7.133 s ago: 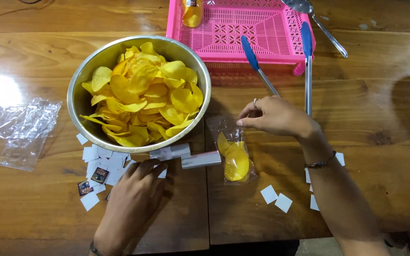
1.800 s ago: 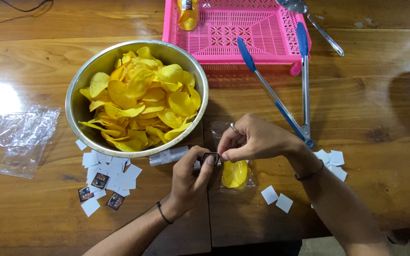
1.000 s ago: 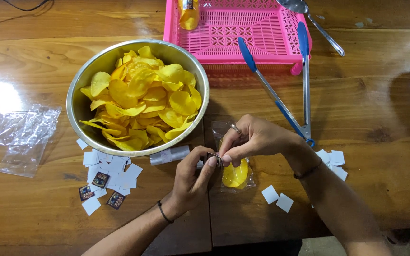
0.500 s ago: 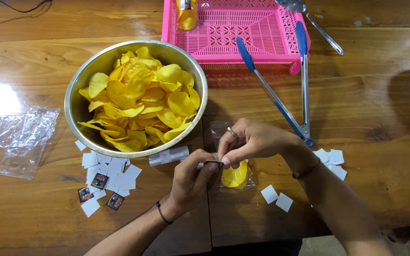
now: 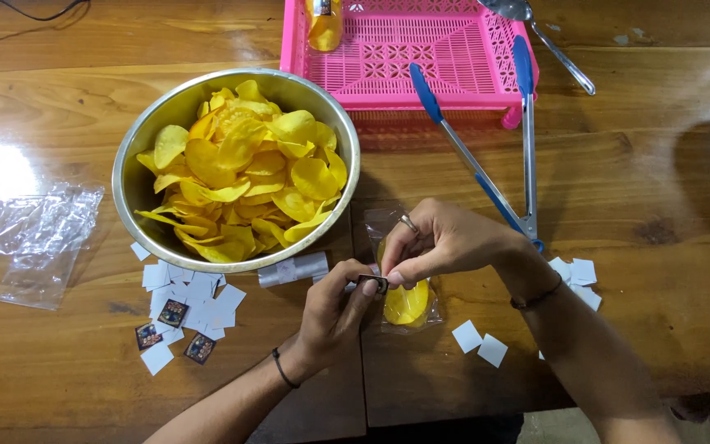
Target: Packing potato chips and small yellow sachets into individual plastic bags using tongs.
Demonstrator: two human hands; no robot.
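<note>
My left hand (image 5: 332, 314) and my right hand (image 5: 441, 242) meet over the table in front of me. Both pinch a small dark square sticker (image 5: 372, 284) between thumb and fingertips. Directly under them lies a small clear plastic bag (image 5: 404, 302) holding a few yellow chips. A ring shows on my right hand. To the left stands a steel bowl (image 5: 154, 123) heaped with yellow chips (image 5: 244, 168). A pile of small white and printed squares (image 5: 184, 304) lies in front of the bowl.
A pink plastic basket (image 5: 421, 57) sits at the back with a yellow packet inside. Blue-tipped metal tongs (image 5: 495, 181) rest against it, a metal ladle (image 5: 540, 37) beside. Empty clear bags (image 5: 34, 230) lie at far left. More white squares (image 5: 478, 344) lie right of the chip bag.
Seven seconds ago my hands were apart, the left on the sticker pile and the right near the bag. Since then both have held the sticker, shifting only slightly.
</note>
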